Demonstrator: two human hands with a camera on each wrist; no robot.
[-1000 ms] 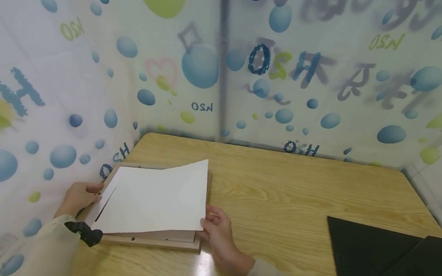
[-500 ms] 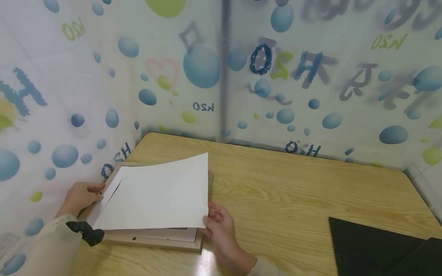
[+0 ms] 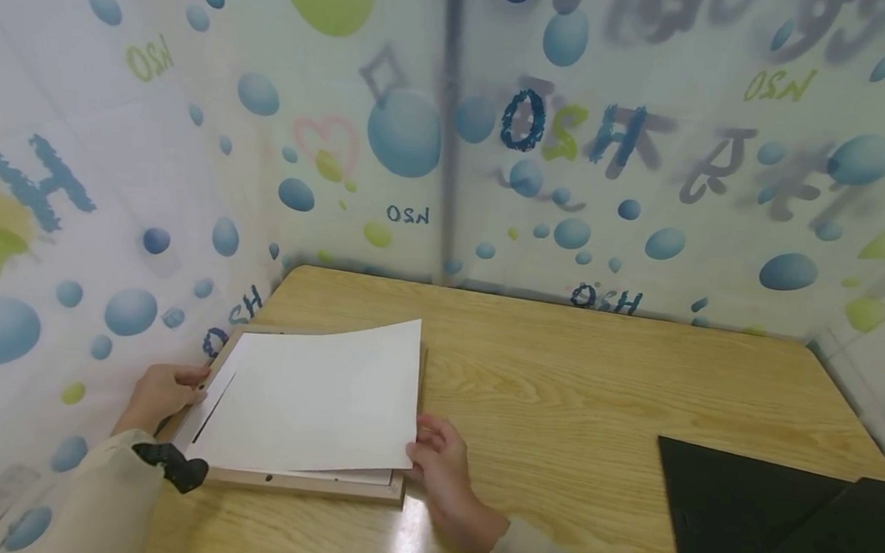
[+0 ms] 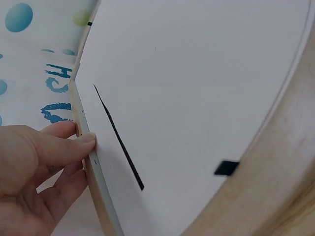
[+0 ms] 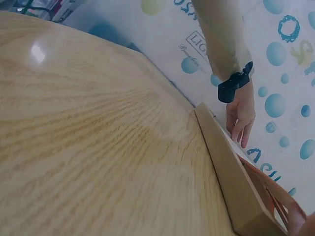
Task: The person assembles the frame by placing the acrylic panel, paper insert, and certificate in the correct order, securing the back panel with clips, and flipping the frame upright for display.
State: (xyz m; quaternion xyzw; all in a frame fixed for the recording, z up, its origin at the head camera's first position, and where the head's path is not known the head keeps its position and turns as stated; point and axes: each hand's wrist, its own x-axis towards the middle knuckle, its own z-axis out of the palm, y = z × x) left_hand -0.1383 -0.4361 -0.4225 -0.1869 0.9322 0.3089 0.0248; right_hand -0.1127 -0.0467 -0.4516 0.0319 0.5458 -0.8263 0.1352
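A pale wooden picture frame [image 3: 311, 487] lies flat at the table's left, with small dark tabs [image 4: 227, 167] along its inner edge. A white sheet [image 3: 316, 403] covers most of it, its right side raised and slightly bent. My left hand [image 3: 158, 397] grips the frame's left edge, thumb on top and fingers curled at the outer side. My right hand [image 3: 443, 469] pinches the sheet's near right corner between thumb and fingers. Beside the sheet's left edge a dark slit [image 4: 119, 142] shows against white material underneath. What lies beneath the sheet is mostly hidden.
Dark flat panels [image 3: 761, 510] overlap at the table's right. Bare wood-grain table [image 3: 557, 383] stretches between them and the frame. A printed curtain-like wall [image 3: 642, 195] rises along the back, and another stands close beside my left hand.
The sheet's right side rose a little, then came down and slightly right, with my right hand moving along. The left hand keeps its place on the frame.
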